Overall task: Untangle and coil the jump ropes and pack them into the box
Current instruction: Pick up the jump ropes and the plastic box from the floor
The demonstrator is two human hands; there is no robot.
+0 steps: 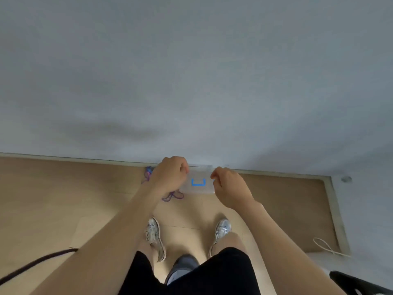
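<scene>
Jump ropes [172, 196]: purple-pink tangle on the wood floor [63, 199], close to the wall [191, 71], partly hidden behind the left wrist; one bit shows above the wrist, another loop below it. Box [198, 184]: translucent, with a blue U-shaped mark, blurred, just right of the ropes and between the two hands. Left hand [170, 175]: fingers curled, gripping the box's left end. Right hand [228, 187]: fingers curled, pinching the box's right end. Can't tell if the box rests on the floor or is lifted. Two pale sneakers [156, 237] stand below the hands, apart. Dark cord [32, 266] crosses the lower left. White cable [325, 245] lies at the far right, by the baseboard.
</scene>
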